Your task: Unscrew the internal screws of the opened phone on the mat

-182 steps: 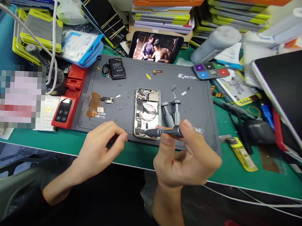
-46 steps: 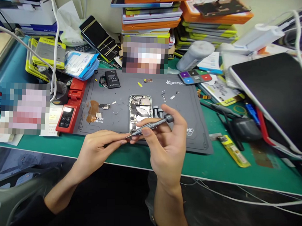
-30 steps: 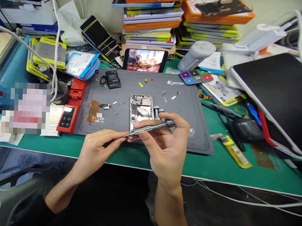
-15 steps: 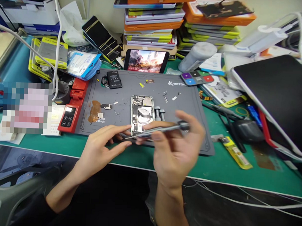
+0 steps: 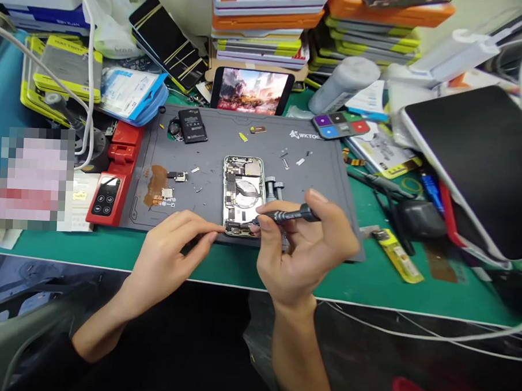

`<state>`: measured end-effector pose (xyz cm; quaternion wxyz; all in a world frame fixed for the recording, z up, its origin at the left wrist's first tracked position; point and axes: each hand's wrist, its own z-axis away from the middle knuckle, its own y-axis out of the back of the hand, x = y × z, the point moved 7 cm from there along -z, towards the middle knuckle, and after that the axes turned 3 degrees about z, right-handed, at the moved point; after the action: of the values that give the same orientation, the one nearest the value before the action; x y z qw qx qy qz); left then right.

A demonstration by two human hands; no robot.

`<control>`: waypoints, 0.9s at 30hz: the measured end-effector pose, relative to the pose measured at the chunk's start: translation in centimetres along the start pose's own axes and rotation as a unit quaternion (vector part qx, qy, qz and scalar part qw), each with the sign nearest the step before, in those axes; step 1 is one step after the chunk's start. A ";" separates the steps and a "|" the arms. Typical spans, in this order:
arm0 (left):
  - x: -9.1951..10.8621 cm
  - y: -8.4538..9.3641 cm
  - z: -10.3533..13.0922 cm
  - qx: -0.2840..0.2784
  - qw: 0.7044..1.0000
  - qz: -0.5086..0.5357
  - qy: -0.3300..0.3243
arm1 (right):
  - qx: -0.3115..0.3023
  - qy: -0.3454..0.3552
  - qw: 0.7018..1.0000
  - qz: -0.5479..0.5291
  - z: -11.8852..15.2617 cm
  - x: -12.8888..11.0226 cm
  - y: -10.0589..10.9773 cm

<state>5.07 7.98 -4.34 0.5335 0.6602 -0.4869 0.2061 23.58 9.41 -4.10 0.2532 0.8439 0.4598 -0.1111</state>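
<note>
1. Gripping a dark screwdriver point(image 5: 291, 215) between thumb and fingers, the right hand point(image 5: 304, 246) tilts it, tip toward the lower end of an opened phone point(image 5: 247, 190); exactly where the tip lands is hard to see.
2. The left hand point(image 5: 167, 255) is loosely open, its index fingertip touching the phone's lower left corner, the thumb just beside it.
3. The phone lies flat, insides up, near the front edge of a grey mat point(image 5: 209, 187) on a green desk point(image 5: 236, 269). Right of it, partly behind the right hand, lie two grey screwdrivers point(image 5: 270, 187).
4. A yellow packet point(image 5: 399, 256) lies right of the mat. At the mat's left edge sits a red device point(image 5: 106, 194) with a display and buttons; between it and the phone are a brown patch point(image 5: 156, 185) and a small module point(image 5: 178, 176).
5. Farther back on the mat rests a black battery point(image 5: 193, 125), near its upper left; a coloured pad point(image 5: 339, 126) overlaps its far right corner.
6. Behind the mat, a second phone point(image 5: 252, 91) leans back with a bright scene on its screen, in front of a stack of boxes point(image 5: 269, 18). A grey bottle point(image 5: 346, 87) tilts to its right.
</note>
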 end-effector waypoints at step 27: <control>0.1 -0.1 0.0 -0.006 1.000 -0.003 -0.003 | 0.017 0.028 0.991 0.129 -0.6 -1.1 1.1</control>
<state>5.17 7.96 -4.33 0.5365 0.6593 -0.4874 0.1997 23.85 8.42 -2.77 0.2383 0.9031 0.3520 -0.0610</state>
